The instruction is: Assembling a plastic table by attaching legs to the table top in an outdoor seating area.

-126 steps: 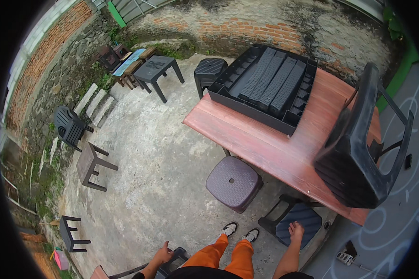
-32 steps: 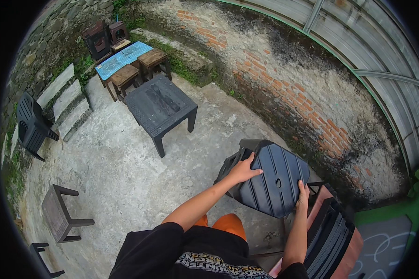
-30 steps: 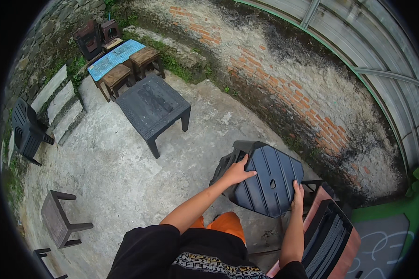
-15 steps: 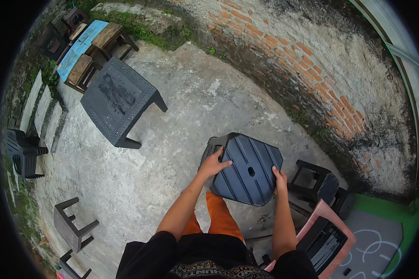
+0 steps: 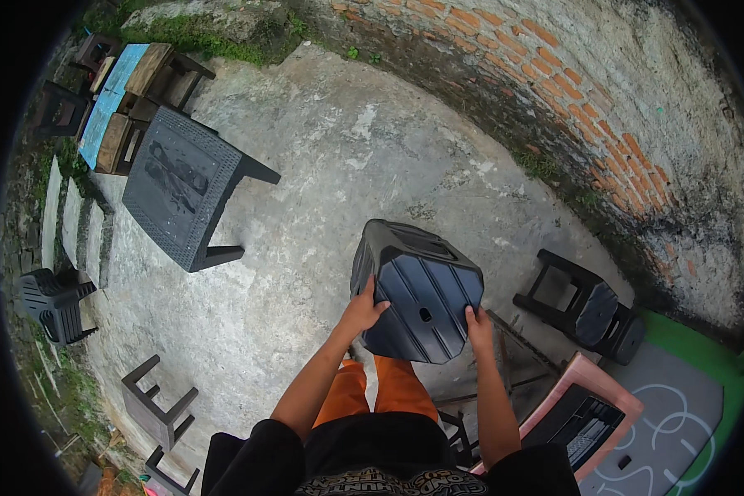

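2 hands, left hand [image 5: 364, 307] and right hand [image 5: 477, 321], grip 1 black plastic stool [image 5: 417, 293].

Bare forearms, dark top, orange trousers

The person wears a black short-sleeved shirt with a band of pale patterned print across the chest near the lower edge of the view, and bright orange trousers on both legs below it. The left hand [image 5: 362, 312] and right hand [image 5: 477, 322] are bare, with no gloves, and both forearms are uncovered up to the dark sleeves.
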Tool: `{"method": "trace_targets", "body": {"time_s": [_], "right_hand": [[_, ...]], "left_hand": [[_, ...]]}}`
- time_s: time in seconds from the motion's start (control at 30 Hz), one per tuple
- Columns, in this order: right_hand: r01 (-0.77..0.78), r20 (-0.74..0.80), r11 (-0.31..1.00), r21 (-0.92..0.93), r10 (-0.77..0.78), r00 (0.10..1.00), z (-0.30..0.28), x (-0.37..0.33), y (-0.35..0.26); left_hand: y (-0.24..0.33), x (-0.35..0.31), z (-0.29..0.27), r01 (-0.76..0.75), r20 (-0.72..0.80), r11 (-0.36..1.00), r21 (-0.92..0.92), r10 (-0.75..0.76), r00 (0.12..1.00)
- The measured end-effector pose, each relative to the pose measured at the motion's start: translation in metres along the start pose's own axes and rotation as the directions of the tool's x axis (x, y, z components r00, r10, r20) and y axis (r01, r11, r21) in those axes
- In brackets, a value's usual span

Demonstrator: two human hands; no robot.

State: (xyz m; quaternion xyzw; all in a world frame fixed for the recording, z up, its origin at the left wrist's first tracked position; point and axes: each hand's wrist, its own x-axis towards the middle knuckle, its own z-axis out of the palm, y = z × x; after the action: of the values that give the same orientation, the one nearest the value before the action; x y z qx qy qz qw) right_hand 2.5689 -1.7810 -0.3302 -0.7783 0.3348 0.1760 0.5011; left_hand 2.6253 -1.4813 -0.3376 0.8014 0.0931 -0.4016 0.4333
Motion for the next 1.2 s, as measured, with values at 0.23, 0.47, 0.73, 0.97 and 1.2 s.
{"method": "trace_targets", "body": {"time_s": [0.23,0.47,0.73,0.97,1.2], "right_hand": [[-0.404,0.367,0.876,0.264,0.296,0.882,0.000,0.021,0.013],[-0.573,0.489,0.484,0.661,0.302,0.818,0.006,0.057,0.070],[-0.491,0.495,0.516,0.702,0.141,0.857,0.054,0.143,0.019],[-0.393,0.482,0.555,0.733,-0.015,0.876,0.094,0.209,-0.025],[-0.366,0.478,0.556,0.747,-0.066,0.876,0.105,0.207,-0.054]], "left_hand": [[-0.050,0.045,-0.014,-0.024,0.175,0.958,-0.285,0.077,0.982],[-0.077,0.079,0.018,0.307,0.305,0.208,-0.929,-0.044,0.951],[-0.159,0.158,0.079,0.228,0.096,0.562,-0.795,-0.254,0.962],[-0.166,0.193,0.088,0.280,-0.050,0.757,-0.591,-0.381,0.923],[-0.154,0.166,0.048,0.322,0.133,0.467,-0.824,-0.393,0.910]]}}
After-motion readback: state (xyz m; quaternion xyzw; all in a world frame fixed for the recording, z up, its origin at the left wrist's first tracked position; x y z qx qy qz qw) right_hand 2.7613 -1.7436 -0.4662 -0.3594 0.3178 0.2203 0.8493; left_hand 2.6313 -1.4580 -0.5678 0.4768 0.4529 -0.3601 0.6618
